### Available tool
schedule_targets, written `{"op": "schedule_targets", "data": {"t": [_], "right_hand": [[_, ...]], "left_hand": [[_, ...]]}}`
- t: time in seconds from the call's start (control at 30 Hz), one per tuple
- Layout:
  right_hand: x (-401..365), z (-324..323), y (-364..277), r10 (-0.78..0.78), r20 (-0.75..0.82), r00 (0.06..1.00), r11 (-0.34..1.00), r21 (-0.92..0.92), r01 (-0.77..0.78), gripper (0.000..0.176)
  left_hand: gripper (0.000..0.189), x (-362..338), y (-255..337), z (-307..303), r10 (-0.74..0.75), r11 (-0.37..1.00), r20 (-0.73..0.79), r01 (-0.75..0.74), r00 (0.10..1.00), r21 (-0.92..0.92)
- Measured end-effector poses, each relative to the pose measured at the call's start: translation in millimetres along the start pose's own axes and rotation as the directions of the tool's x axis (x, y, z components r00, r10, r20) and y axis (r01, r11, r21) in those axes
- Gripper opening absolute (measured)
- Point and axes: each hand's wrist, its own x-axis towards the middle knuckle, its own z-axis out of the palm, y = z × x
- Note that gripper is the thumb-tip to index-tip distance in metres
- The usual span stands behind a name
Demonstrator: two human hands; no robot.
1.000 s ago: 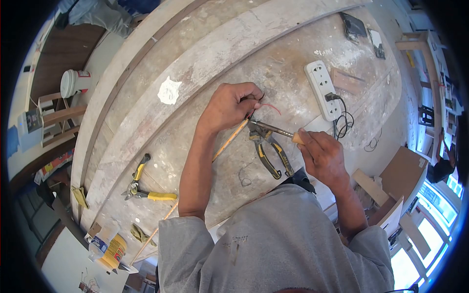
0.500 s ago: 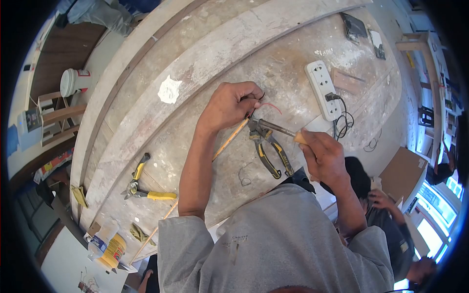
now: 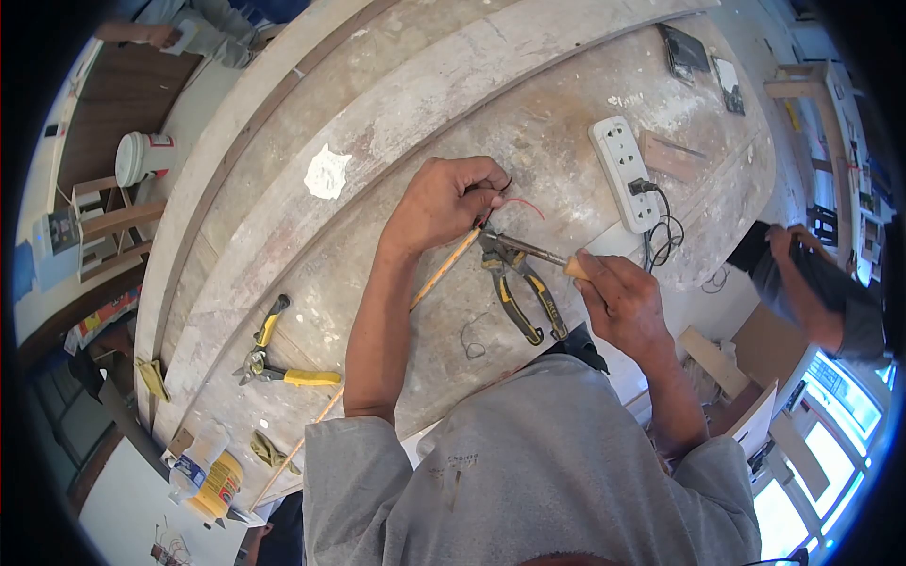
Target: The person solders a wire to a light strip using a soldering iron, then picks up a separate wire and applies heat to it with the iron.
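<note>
My left hand (image 3: 444,203) is closed in a pinch on a thin red wire (image 3: 525,204), whose loose end curves out to the right of the fingertips. Below these fingers, the end of a narrow yellow-orange strip, like an LED strip (image 3: 445,268), meets the jaws of black-and-yellow pliers (image 3: 514,283) lying on the table. The strip runs down-left under my forearm. In my right hand (image 3: 623,304) is a soldering iron (image 3: 535,247) by its wooden handle; its metal shaft reaches over the pliers' jaws. The exact contact at the tip is too small to tell.
A white power strip (image 3: 623,174) with a black plug and cord lies right. Yellow-handled cutters (image 3: 283,368) are at left. Long curved boards (image 3: 377,123) span the far side. A bottle (image 3: 200,462) stands lower left. Another person (image 3: 821,292) is at right.
The person at right has moved up and away from beside my right arm. An arm now shows at top left. My hands, the iron and the pliers stay nearly still.
</note>
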Motion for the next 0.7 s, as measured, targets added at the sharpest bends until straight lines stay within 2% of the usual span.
{"op": "schedule_targets", "data": {"t": [0.7], "right_hand": [[2.6, -3.1, -2.9, 0.004, 0.025, 1.000, 1.000, -0.005, -0.004, 0.045]], "left_hand": [[0.009, -0.9, -2.0, -1.2, 0.001, 1.000, 0.012, -0.001, 1.000, -0.006]]}}
